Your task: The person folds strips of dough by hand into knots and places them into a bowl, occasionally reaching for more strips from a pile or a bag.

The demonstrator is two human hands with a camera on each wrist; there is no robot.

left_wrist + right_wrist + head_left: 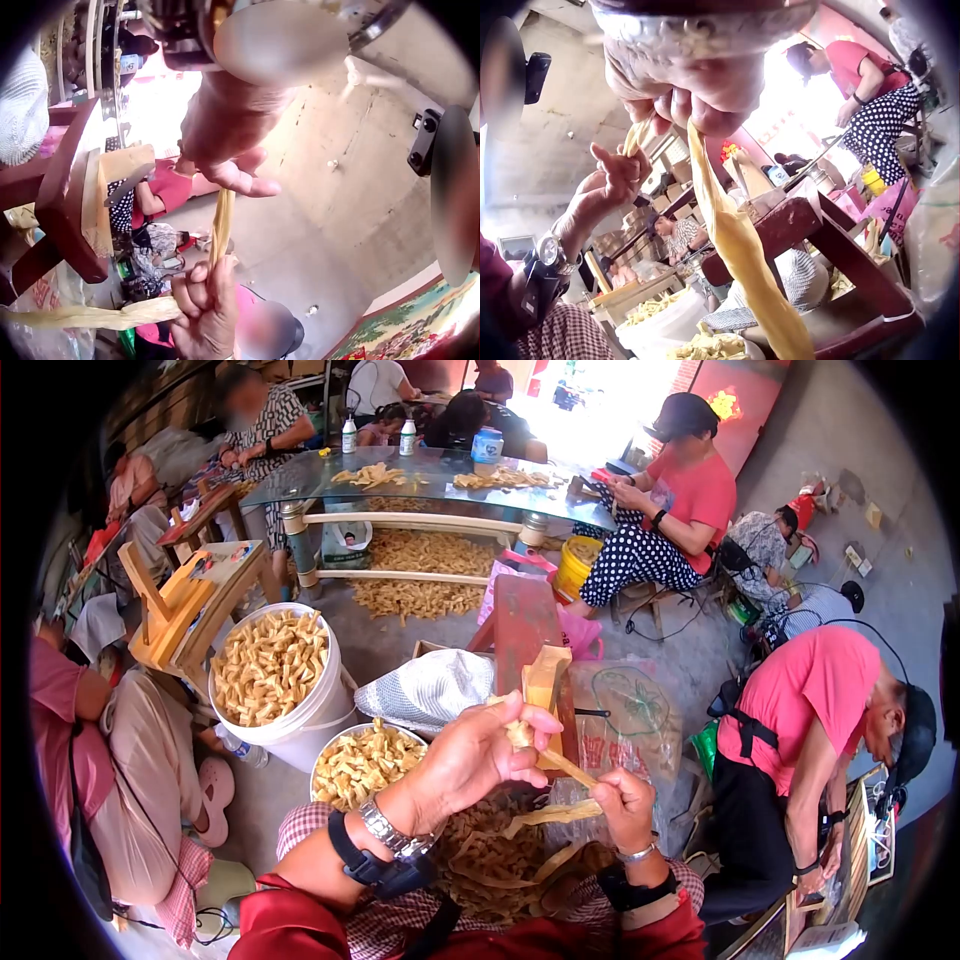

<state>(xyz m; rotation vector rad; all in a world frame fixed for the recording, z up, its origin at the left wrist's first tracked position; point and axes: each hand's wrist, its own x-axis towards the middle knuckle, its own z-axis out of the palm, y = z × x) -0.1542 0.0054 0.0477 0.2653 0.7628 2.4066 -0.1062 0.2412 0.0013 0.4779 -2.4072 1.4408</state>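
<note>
A pale yellow, pliable strip (567, 767) is stretched between the two hands above the lap. The left hand (480, 758) pinches its upper end, where a small knot-like bunch (519, 733) shows between thumb and fingers. Lower and to the right, the right hand (627, 810) grips the strip in curled fingers. From that fist a wide loose tail (739, 247) hangs down in the right wrist view. The left wrist view shows the taut part twisted (221, 225) between both hands. Beneath them, a pile of loose strips (490, 850) lies on the lap.
A dark red wooden bench (527, 622) with a wooden block (545, 680) stands just ahead. To the left are a white bucket (335, 660) and a tub (318, 765) of knotted pieces. Beyond is a glass table (430, 468). Several people sit around; one (810, 690) bends close at right.
</note>
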